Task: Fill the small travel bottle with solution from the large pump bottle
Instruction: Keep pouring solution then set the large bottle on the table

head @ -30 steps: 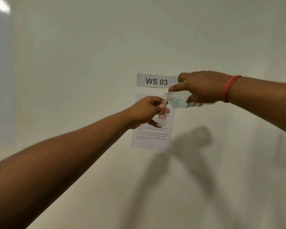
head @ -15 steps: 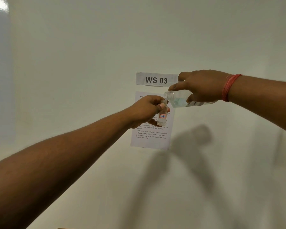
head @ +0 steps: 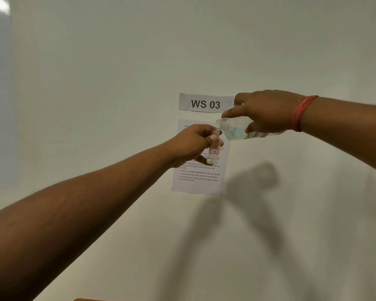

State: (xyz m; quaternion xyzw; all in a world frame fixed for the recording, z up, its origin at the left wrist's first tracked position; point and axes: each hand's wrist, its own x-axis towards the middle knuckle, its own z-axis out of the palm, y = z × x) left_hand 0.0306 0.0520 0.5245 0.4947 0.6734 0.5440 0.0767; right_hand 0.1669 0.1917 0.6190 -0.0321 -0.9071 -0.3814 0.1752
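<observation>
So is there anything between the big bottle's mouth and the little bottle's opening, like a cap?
Nothing visible. The large bottle, tipped on its side in the right hand, shows an uncapped mouth just above the open neck of the small travel bottle gripped upright by the left hand.

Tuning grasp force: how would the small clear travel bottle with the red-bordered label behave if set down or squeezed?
The small clear travel bottle looks light, being nearly empty. Tall and narrow, so probably tips easily. Open-necked, so a hard grip from the left hand might spill it.
</observation>
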